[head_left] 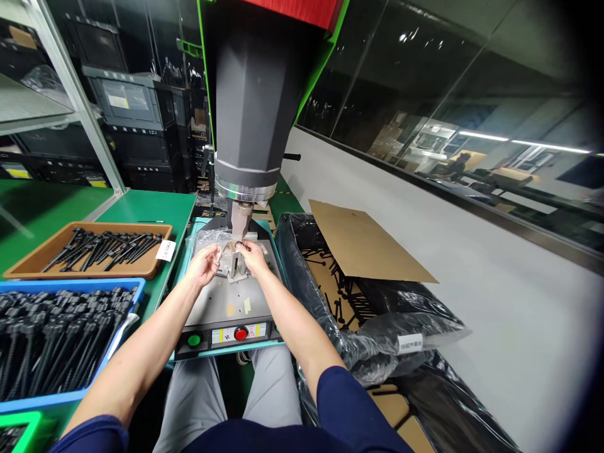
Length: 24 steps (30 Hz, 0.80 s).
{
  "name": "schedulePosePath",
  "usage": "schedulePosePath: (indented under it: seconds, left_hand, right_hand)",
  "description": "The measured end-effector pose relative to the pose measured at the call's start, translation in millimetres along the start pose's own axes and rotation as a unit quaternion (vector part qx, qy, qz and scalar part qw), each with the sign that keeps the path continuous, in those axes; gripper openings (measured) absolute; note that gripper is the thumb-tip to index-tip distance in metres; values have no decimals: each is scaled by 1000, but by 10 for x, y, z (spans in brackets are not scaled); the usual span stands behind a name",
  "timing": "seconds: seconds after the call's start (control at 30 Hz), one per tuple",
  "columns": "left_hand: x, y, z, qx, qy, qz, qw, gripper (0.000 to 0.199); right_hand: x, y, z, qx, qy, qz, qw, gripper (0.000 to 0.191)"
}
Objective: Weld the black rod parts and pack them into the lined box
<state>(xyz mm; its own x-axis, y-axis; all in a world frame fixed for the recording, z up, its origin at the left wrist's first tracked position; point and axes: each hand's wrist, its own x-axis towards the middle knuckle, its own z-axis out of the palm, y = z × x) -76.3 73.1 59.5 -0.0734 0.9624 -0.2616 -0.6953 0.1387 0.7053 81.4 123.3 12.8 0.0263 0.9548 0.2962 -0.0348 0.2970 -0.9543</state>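
Here you are, both hands up at the silver-grey upright metal fixture (237, 273), which stands toward the far edge of the flat grey metal base plate (212, 309), right below the tapered metal press head (241, 220). Your right hand (255, 258) has thumb and fingers drawn together at the fixture's top; the view is small there, so whether they grip a piece, I can't tell. Your left hand (204, 267) curls just beside, fingertips meeting by crumpled clear plastic film (207, 238); its hold can't be made out either. Along the plate's near edge sits a round red button (240, 333). Over on your left, by the green table's (153, 204) right edge, a brown plastic tray (33, 261) carries slim black parts (99, 250), with a fuller blue plastic bin (70, 285) nearer you.
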Motion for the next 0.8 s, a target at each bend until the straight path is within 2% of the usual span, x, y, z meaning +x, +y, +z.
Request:
schedulePosePath:
  seconds: [0.2, 0.3, 0.37, 0.47, 0.53, 0.6, 0.67, 0.8]
  left_hand:
    - [51, -24, -52, 18, -10, 1, 1000, 19]
    - [57, -33, -49, 30, -7, 9, 999, 20]
    - [61, -39, -36, 41, -7, 14, 999, 21]
    - [71, -54, -3, 59, -13, 22, 998, 23]
    - [82, -65, 29, 82, -13, 30, 996, 28]
    - [97, -70, 62, 119, -6, 40, 992, 41]
    - [120, -63, 88, 154, -2, 63, 986, 62]
    - [203, -20, 71, 189, -44, 160, 968, 92]
  right_hand:
    - [1, -1, 75, 25, 31, 32, 999, 28]
    - [-30, -35, 43, 134, 26, 80, 987, 33]
    - [-30, -61, -26, 246, 28, 140, 959, 37]
    - [39, -111, -152, 381, 44, 224, 896, 29]
    - [133, -157, -211, 410, 63, 271, 869, 25]
    - [243, -207, -237, 398, 94, 304, 860, 15]
    - [337, -241, -237, 385, 121, 301, 864, 4]
    - [381, -183, -180, 401, 131, 198, 885, 14]
